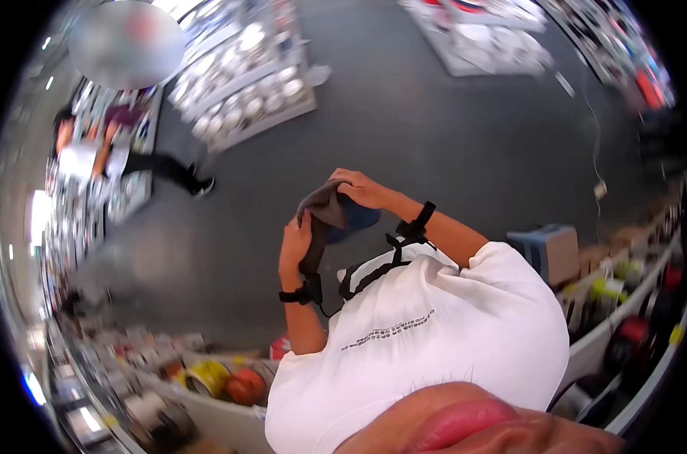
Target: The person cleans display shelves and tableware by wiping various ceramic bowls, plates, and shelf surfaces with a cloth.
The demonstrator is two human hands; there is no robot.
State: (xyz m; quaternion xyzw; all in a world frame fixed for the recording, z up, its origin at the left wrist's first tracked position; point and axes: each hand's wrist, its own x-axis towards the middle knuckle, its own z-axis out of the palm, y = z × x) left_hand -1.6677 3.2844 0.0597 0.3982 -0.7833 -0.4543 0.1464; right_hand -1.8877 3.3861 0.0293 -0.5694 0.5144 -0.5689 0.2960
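A soft brown cloth item with a blue part [322, 201] is held out in front of my chest; its rounded blue end looks a little like a cap's brim, but the exact kind is unclear. My left hand [296, 244] grips its near left edge, and a dark brown fold hangs beside that wrist. At the far upper edge, my right hand [362, 189] pinches the brown fabric with bent fingers, while the blue part shows below it. Black straps with small devices are around both wrists.
White shelves [260, 113] with rows of pale goods stand ahead left, near a walking person [94, 159]. Another display [494, 49] is ahead right. Bins [230, 412] with goods curve behind me. A blue-and-tan box [559, 253] is on the right; a cable [597, 144] crosses the floor.
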